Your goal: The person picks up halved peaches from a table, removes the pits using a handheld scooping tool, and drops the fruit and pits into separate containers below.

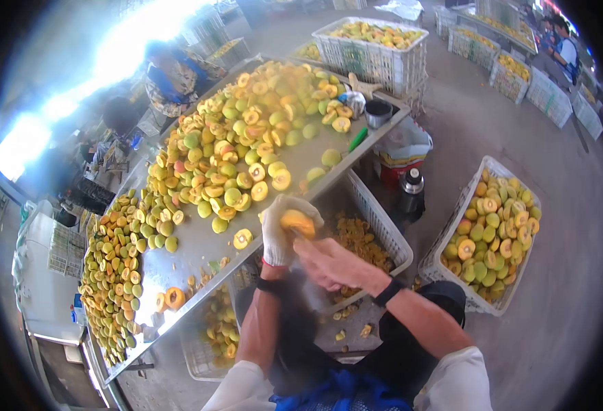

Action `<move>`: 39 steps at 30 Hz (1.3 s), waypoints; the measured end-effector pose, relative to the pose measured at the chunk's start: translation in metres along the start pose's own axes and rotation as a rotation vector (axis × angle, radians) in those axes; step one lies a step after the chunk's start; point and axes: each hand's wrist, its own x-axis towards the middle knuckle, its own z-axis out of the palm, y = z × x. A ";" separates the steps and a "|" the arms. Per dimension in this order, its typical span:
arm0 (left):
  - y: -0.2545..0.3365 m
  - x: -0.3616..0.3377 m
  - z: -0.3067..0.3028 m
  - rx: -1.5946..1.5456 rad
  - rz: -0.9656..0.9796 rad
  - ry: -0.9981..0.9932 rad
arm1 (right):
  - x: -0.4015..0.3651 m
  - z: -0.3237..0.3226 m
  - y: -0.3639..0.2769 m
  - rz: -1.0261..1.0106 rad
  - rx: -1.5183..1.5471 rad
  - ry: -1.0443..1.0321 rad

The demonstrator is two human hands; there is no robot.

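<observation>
My left hand (278, 226), in a white knitted glove, is closed around a peach half (297, 222) with orange flesh showing. Close beside it, my bare right hand (332, 262) has its fingers curled together against the fruit. What it grips is hidden or too small to name. Both hands are over the near edge of a metal table (209, 236) heaped with halved yellow peaches (229, 147). Below my right hand stands a white crate (387, 233) with brownish-yellow scraps (359, 240) in it.
Right of my legs is a crate of peach halves (490, 233); another crate (202, 356) sits under the table. A thermos (411, 185), a metal cup (378, 113) and a green-handled tool (358, 139) are near the table's corner. A person (171, 79) sits across the table.
</observation>
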 end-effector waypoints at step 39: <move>0.022 0.065 -0.203 1.665 0.072 0.320 | 0.023 -0.007 0.023 -0.575 -0.906 0.543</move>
